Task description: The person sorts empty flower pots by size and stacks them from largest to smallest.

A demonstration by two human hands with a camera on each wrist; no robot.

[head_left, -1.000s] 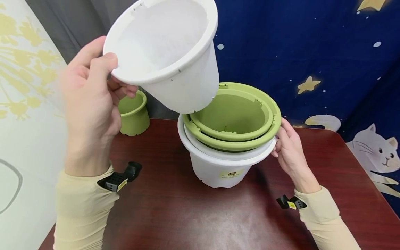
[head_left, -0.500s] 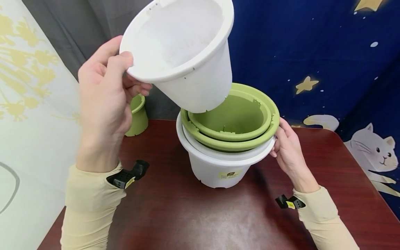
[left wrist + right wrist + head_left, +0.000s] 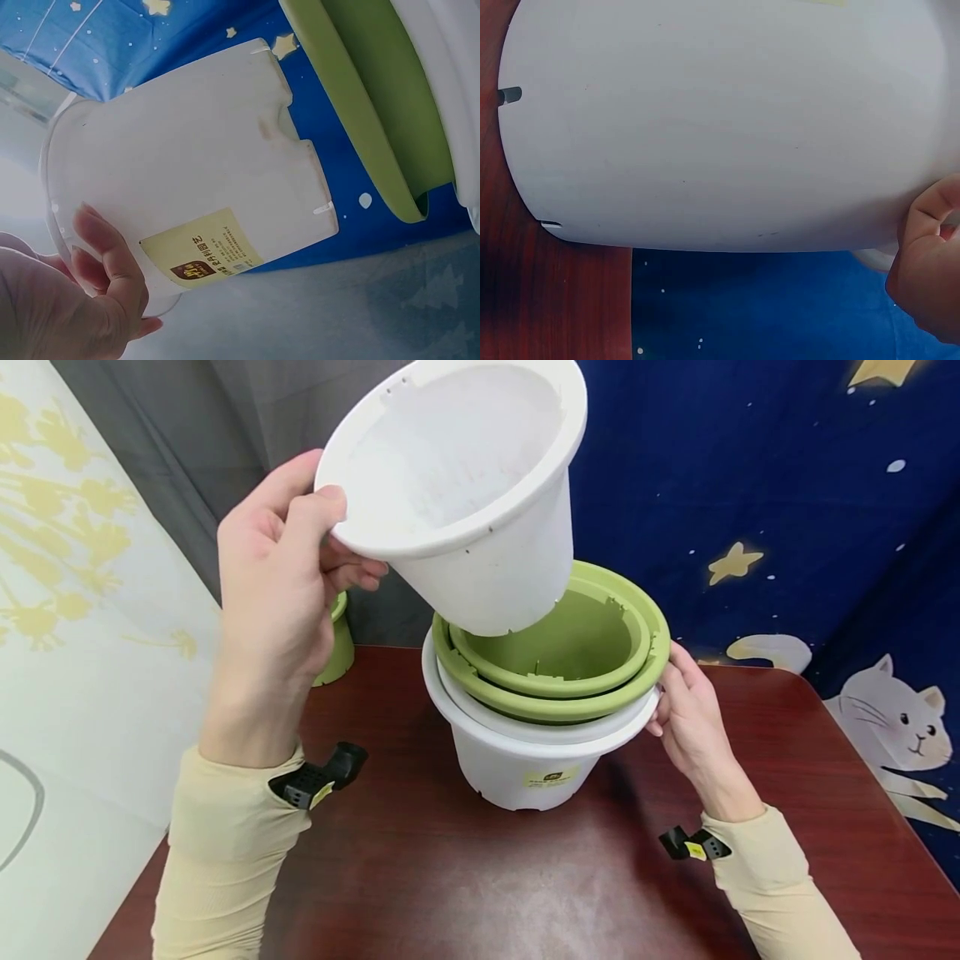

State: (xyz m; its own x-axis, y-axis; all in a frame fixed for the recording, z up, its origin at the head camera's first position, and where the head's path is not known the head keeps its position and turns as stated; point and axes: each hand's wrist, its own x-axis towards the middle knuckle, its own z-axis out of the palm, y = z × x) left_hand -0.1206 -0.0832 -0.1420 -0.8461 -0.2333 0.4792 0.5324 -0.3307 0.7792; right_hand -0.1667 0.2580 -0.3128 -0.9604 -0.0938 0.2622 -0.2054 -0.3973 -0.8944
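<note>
My left hand (image 3: 281,560) pinches the rim of a white flower pot (image 3: 495,568), thumb inside and fingers beneath. This pot hangs tilted in the air, its base overlapping the nested pots in the head view; a yellow label (image 3: 202,251) shows on its side in the left wrist view. Below it, two green flower pots (image 3: 547,706) sit one inside the other, within a larger white flower pot (image 3: 517,772) that stands upright on the table. My right hand (image 3: 693,718) grips the right side of that large pot's rim. In the right wrist view its fingers curl at the rim.
Another green pot (image 3: 341,652) stands at the back left of the dark red table (image 3: 480,877), partly hidden behind my left hand. A blue curtain (image 3: 712,485) and a grey curtain (image 3: 255,410) hang behind the table. A white patterned surface (image 3: 90,710) lies along the left.
The left hand has carried the tilted white pot to the right, farther over the nested pots. It now covers more of the back green pot. The right hand stays at the rim.
</note>
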